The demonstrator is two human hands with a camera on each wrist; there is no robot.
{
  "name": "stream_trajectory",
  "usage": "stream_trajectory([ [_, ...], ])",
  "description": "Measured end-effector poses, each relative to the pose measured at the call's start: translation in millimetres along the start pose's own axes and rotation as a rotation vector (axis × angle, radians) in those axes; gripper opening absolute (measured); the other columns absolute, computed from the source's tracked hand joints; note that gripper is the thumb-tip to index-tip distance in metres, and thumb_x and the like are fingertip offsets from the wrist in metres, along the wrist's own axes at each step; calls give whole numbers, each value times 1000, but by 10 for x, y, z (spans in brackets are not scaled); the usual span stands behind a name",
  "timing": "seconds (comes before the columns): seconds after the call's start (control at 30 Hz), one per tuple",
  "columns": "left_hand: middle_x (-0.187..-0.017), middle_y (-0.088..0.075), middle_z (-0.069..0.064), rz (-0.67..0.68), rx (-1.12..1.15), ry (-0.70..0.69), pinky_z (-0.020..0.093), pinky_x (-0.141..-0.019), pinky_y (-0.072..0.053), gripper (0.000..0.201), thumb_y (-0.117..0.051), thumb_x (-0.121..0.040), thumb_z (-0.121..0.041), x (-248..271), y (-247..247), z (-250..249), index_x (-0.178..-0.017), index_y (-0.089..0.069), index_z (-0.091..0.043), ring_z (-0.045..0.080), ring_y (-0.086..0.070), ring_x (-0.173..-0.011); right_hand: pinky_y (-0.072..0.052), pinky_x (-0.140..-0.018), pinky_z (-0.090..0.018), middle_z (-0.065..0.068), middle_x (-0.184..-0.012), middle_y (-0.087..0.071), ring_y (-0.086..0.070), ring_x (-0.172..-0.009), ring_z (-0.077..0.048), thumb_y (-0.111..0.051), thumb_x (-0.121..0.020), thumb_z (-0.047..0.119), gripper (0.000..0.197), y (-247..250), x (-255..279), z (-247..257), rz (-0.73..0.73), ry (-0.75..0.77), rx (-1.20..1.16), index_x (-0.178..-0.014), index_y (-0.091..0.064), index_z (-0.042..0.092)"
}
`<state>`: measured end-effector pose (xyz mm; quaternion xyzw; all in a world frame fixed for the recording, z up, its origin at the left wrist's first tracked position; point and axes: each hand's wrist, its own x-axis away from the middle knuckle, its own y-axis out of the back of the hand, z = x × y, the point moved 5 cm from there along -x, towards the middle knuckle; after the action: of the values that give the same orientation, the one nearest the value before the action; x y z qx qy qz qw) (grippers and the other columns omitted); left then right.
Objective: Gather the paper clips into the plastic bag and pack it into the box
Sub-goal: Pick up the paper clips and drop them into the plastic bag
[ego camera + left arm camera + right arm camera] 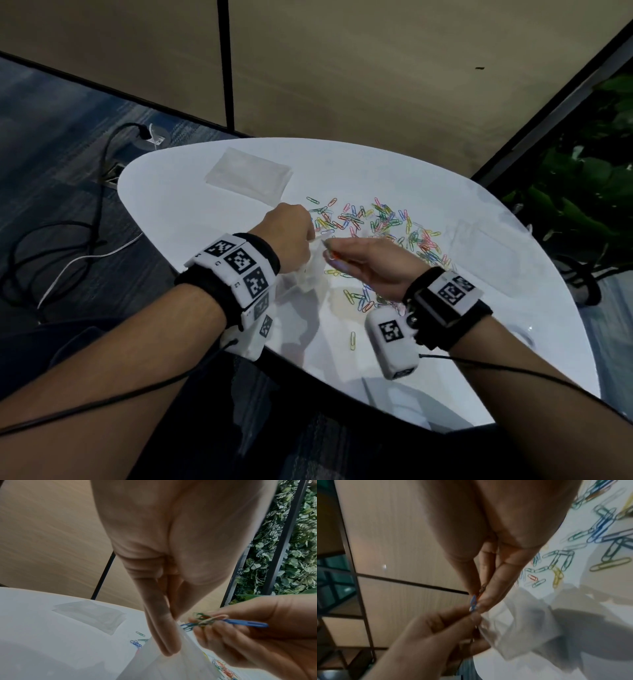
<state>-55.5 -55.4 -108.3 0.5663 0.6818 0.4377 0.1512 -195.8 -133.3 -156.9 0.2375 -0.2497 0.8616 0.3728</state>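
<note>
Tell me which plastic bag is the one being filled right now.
The plastic bag pinched at its mouth by the left hand, where the right hand brings clips. The other bag lies flat and untouched at the table's far side.

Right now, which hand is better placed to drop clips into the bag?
Right. The right hand already pinches a bunch of paper clips at the plastic bag mouth, while the left hand holds the bag's edge open.
</note>
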Motion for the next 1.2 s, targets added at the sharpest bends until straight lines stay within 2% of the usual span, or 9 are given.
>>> stream_trajectory([
  [0.2,-107,-73,12,2,9,-29,33,-90,-56,28,-61,-88,-5,21,-84,-78,-113,-74,-11,27,-70,-97,-56,-92,-30,-27,-108,-65,-65,-97,-24,-51,-90,-11,25,-155,-100,-176,-79,29,136,-113,-60,-15],
  [0.33,-108,-72,12,4,20,-38,32,-87,-56,28,-62,-88,-6,15,-112,-82,-113,-75,-11,27,-69,-97,-61,-77,-30,-22,-98,-72,-72,-78,-25,-62,-82,-11,25,-158,-88,-174,-180,172,343,-105,-70,-5],
  [0.47,-98,-73,11,7,30,-27,38,-89,-59,26,-62,-87,-1,-5,-69,-68,-107,-76,-11,27,-72,-92,-53,-68,-21,5,-74,-74,-66,-64,-2,-65,-83,8,22,-181,-14,-63,-227,352,812,-96,-79,18],
  [0.6,-99,-73,13,-38,34,3,38,-90,-59,31,-57,-87,1,-2,34,-13,-112,-74,-8,30,-72,-93,-59,-80,-30,-10,-97,-75,-73,-88,-18,-56,-89,-4,25,-176,195,191,-206,546,558,-102,-75,6],
  [0.73,-105,-72,15,-45,46,43,39,-91,-58,35,-51,-87,1,10,107,54,-114,-72,-8,31,-72,-95,-59,-78,-27,3,-107,-73,-69,-94,-10,-57,-91,5,25,61,431,160,-237,789,1123,-103,-76,17],
  [0.83,-108,-71,14,-47,61,57,39,-92,-58,34,-51,-88,0,23,133,76,-114,-72,-8,31,-71,-96,-43,-108,-36,5,-151,-43,-47,-134,-15,-48,-99,29,35,298,435,-533,72,635,1657,-132,-59,24],
  [0.97,-109,-72,12,-38,52,63,39,-90,-59,33,-54,-87,2,27,141,90,-113,-72,-7,31,-72,-95,-20,-121,-43,-2,-165,0,-4,-152,-22,-29,-104,41,58,690,558,-1385,316,565,1942,-154,-21,15],
  [1.03,-109,-71,11,-26,48,69,39,-87,-60,32,-56,-86,2,16,135,97,-112,-72,-7,30,-72,-93,-10,-123,-45,-1,-164,9,4,-151,-23,-23,-104,44,62,900,590,-1511,264,548,2042,-156,-6,14],
  [1.2,-106,-72,13,-12,28,61,40,-86,-60,28,-57,-86,2,-6,94,26,-109,-72,-4,30,-73,-92,-10,-119,-51,-8,-164,3,-1,-150,-34,-20,-102,39,58,1173,427,-1219,-49,502,2069,-156,-9,20],
])
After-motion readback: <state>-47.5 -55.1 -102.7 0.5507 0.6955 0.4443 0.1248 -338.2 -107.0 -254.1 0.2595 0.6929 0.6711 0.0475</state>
